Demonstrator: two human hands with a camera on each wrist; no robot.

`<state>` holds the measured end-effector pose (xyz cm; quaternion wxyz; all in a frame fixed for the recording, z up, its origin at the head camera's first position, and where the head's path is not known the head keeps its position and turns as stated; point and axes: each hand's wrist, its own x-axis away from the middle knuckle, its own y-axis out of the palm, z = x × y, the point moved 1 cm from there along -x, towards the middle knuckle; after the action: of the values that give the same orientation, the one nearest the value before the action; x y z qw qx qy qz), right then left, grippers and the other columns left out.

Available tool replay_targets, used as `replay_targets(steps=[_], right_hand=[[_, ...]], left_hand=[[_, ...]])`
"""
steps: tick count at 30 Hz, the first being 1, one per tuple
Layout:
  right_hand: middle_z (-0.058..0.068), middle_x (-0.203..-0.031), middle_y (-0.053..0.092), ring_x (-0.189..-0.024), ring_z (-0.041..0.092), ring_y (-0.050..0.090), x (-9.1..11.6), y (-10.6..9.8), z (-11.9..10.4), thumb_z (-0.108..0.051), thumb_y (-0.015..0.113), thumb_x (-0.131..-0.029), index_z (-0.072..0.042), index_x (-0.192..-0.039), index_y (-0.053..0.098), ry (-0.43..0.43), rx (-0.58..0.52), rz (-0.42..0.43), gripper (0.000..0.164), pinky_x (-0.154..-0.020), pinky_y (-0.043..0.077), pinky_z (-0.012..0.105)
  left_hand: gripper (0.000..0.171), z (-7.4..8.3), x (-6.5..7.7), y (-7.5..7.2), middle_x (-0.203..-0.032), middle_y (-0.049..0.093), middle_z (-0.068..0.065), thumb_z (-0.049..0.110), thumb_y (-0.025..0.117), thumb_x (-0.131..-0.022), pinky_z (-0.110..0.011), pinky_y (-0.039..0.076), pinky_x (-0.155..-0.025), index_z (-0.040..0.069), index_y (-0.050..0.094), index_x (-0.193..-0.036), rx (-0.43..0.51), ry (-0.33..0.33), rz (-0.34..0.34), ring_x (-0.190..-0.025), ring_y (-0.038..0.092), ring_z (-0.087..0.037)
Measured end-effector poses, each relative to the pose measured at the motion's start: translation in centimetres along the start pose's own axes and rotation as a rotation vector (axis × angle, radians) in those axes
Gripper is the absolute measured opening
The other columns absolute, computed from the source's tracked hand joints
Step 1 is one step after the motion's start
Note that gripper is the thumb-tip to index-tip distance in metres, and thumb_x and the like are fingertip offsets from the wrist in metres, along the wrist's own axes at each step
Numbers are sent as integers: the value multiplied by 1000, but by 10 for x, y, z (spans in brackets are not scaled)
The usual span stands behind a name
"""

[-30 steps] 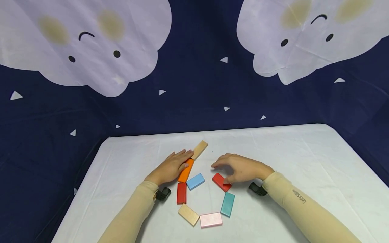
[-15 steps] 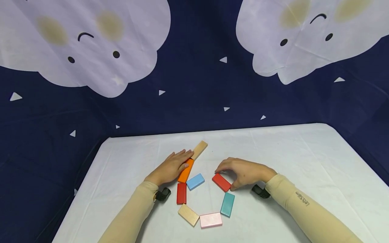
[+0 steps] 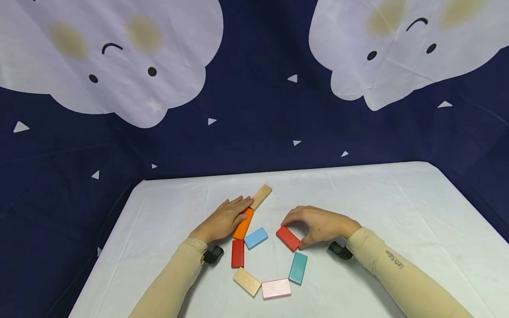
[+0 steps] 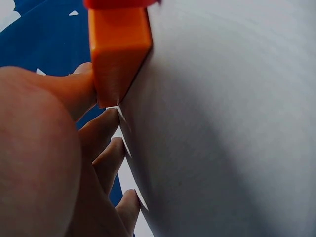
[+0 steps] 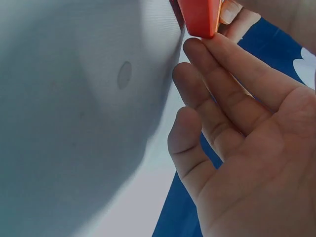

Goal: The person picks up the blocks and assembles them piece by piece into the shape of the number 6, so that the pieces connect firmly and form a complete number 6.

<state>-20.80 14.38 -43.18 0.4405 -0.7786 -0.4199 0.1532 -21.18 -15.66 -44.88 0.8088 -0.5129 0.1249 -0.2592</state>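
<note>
My left hand (image 3: 224,218) lies over the line of blocks, its fingers extended. Its fingertips reach the far natural wood block (image 3: 262,196) and the thumb touches the orange block (image 3: 241,227), whose end fills the top of the left wrist view. Between thumb and index finger my right hand (image 3: 320,223) pinches a red block (image 3: 288,239) by its two ends. In the right wrist view the other fingers stretch toward the white cloth below that red block (image 5: 200,17). A light blue block (image 3: 256,238) lies between the two hands.
Nearer the body, a second red block (image 3: 237,254), a natural wood block (image 3: 247,282), a pink block (image 3: 276,289) and a teal block (image 3: 298,268) form a curve on the white-covered table (image 3: 377,198). A dark blue cloud-print cloth (image 3: 254,88) hangs behind.
The right thumb has come off the top of the red block, and the hand now grips its ends. The red block has shifted very slightly left. The left hand keeps its place.
</note>
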Motion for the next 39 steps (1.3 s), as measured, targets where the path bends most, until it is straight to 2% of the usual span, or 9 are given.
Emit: replay_targets(steps=[10, 29, 39], right_hand=[[-14, -124, 63, -120, 11, 54, -8, -1, -5, -16, 88, -72, -18, -128, 69, -44, 22, -9, 59, -108, 43, 40], [-13, -125, 62, -121, 10, 52, -13, 2, -10, -17, 86, -76, -17, -133, 66, -51, 25, -37, 59, -109, 42, 39], [-11, -128, 61, -122, 11, 52, -12, 5, -9, -22, 86, -79, -15, -136, 64, -55, 16, -31, 62, -109, 42, 38]], left_hand=[[52, -1, 0, 0, -161, 36, -3, 30, 46, -108, -52, 14, -123, 17, 36, -158, -8, -12, -8, -151, 26, -25], [52, -2, -1, 1, -161, 36, -4, 31, 45, -109, -52, 13, -123, 18, 35, -158, -13, -7, -13, -151, 25, -25], [52, -2, -1, 1, -161, 35, -3, 31, 44, -109, -51, 13, -123, 19, 34, -158, -19, -9, -13, -151, 25, -25]])
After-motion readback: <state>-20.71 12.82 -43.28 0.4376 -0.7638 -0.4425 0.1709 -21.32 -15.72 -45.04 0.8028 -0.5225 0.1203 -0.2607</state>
